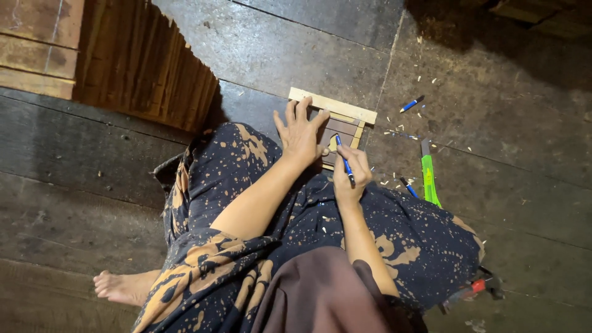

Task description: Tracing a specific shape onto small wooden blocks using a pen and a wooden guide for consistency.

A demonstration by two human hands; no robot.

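Observation:
A small frame of pale wooden sticks (333, 105) lies on the dark plank floor in front of my knees. My left hand (300, 131) rests flat on it with fingers spread. My right hand (351, 174) grips a blue pen (345, 160), whose tip points at the frame's lower part, just beside the left hand.
A green utility knife (428, 176) lies to the right, with another blue pen (411, 103) and wood shavings (394, 126) beyond it. A red-handled tool (472, 290) lies by my right knee. A bundle of brown slats (145, 61) stands at upper left. My bare foot (120, 287) shows lower left.

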